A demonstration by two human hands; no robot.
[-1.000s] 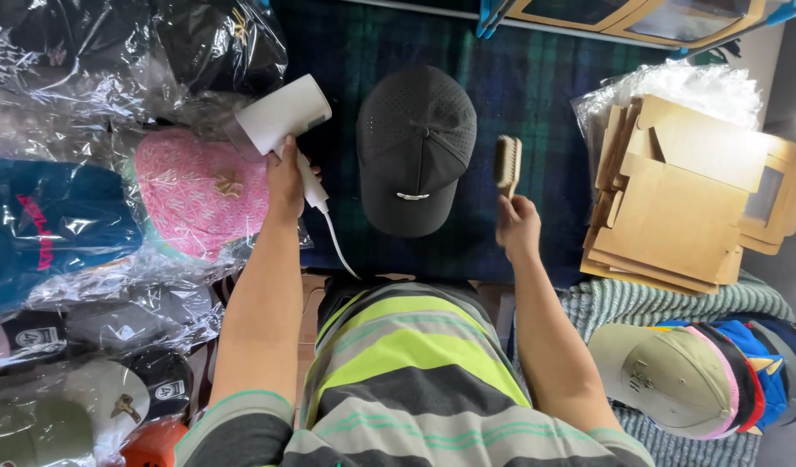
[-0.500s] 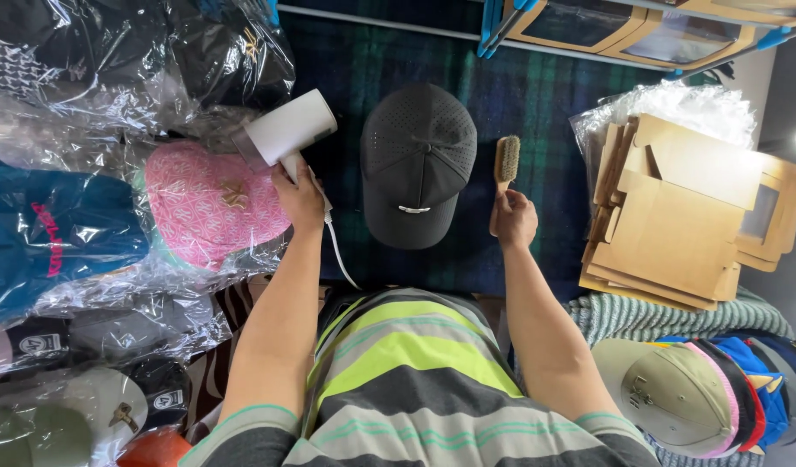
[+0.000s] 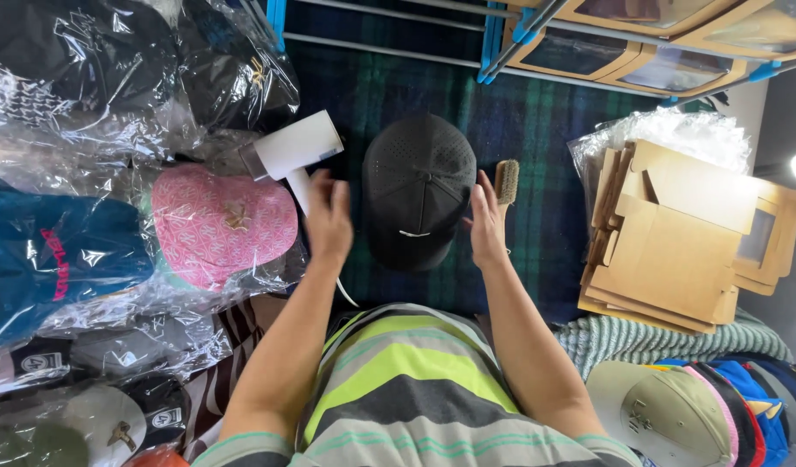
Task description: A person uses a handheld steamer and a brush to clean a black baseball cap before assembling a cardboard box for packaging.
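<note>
One black cap (image 3: 418, 186), two flanking hands (image 3: 329, 216)

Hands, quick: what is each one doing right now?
Left hand: open, holding nothing, lying against the white hair dryer handle.
Right hand: open, holding nothing, between the black cap and the wooden brush.

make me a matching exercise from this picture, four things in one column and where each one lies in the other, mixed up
Things:
1. black cap
2. white hair dryer
3. wooden brush
4. pink cap

Places:
A. in clear plastic wrap, left of the left hand
B. on the plaid blanket between the two hands
C. just beyond the right hand
D. above the left hand, handle pointing toward it

Pairs: 1-B, 2-D, 3-C, 4-A
</note>
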